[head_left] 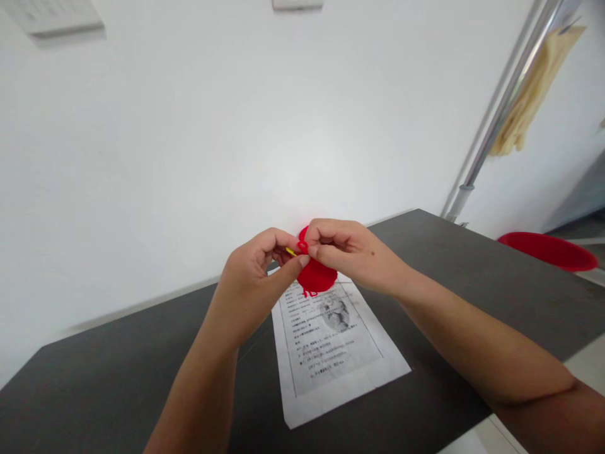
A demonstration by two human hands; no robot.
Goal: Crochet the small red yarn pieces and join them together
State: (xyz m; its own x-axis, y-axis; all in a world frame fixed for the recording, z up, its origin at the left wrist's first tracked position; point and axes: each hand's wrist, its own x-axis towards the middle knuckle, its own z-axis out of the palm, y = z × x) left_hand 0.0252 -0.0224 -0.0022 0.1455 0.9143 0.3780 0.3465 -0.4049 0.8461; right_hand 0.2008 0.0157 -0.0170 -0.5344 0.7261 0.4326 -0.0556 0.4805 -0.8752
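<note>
A person's left hand (pixel 250 265) and right hand (pixel 358 255) meet fingertip to fingertip, both pinching a red yarn piece (pixel 317 277) over the upper part of a printed sheet (pixel 326 400) on a dark desk (pixel 142 359). A slim yellow tool (pixel 290 251) shows between the left thumb and fingers.
</note>
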